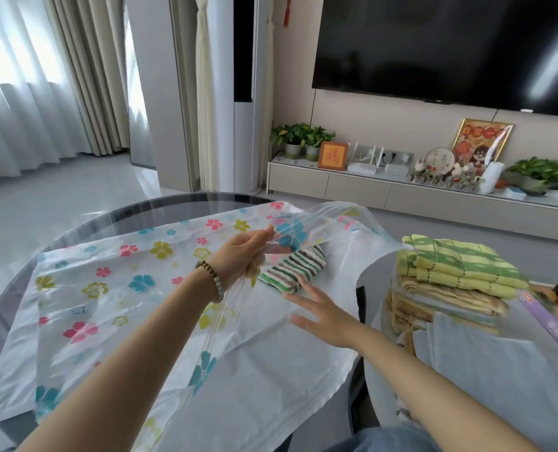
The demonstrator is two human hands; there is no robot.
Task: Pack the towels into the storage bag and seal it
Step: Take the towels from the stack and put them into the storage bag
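Storage bag [108, 288] flat on surface [75, 228]; L hand [245, 252] fingers [266, 232] pinch mouth film up. Striped towel [294, 269] just inside, R hand [323, 318] open beside it. Loading step; next needs reach to towel stack [450, 269].

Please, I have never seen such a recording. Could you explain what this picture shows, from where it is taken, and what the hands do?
No machine here: a person works with bare hands, and the picture comes from a camera worn on the head, looking down. On the round dark glass table lies a clear plastic storage bag printed with coloured flowers. The left hand grips its upper layer, holding the mouth open. A folded green, brown and white striped towel sits inside. The right hand is open, fingers straight, beside that towel; contact is unclear. At the right waits a stack of folded towels, yellow-green on top.
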